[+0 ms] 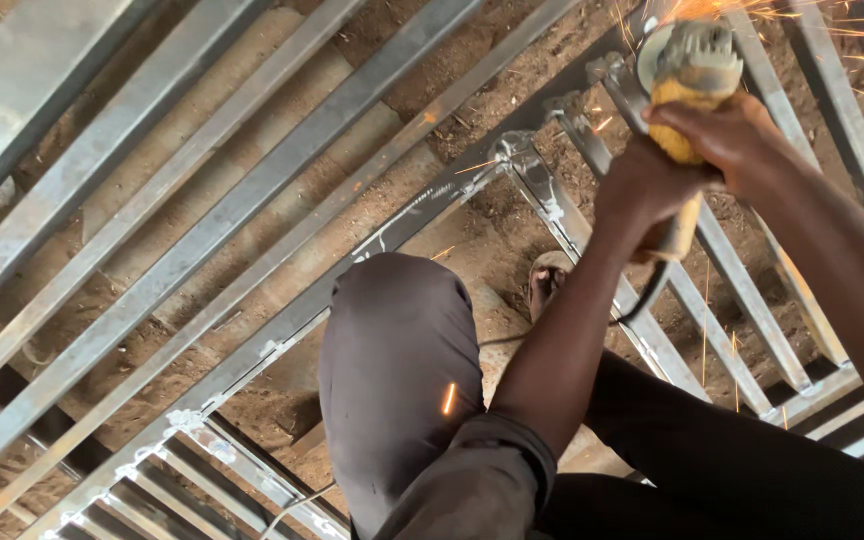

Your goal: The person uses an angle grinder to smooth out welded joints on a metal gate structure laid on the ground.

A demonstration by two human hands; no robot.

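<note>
**weldnoob:** If you start from the grip, both hands are clenched on the yellow angle grinder point(690, 75). The left hand point(647, 190) is wrapped around the rear of the body, and the right hand point(722, 130) is clamped further up, just behind the head. Does that look right?

**gatefixer:** Looks solid to me. Two hands is how you keep it from kicking. I'd say hold the disc at a shallow angle, press lightly, and sweep along the weld instead of digging into one spot.

**weldnoob:** And where's the disc relative to the hands?

**gatefixer:** Just past the right hand, touching the metal gate frame point(252, 190) at a joint near the top edge, with sparks point(802, 15) flying off to the right. The cord point(647, 295) hangs down below the left hand. The bent knee point(397, 340) and sandalled foot point(549, 280) sit between the bars on the dirt, pretty near the spray, so I'd watch that.
</note>
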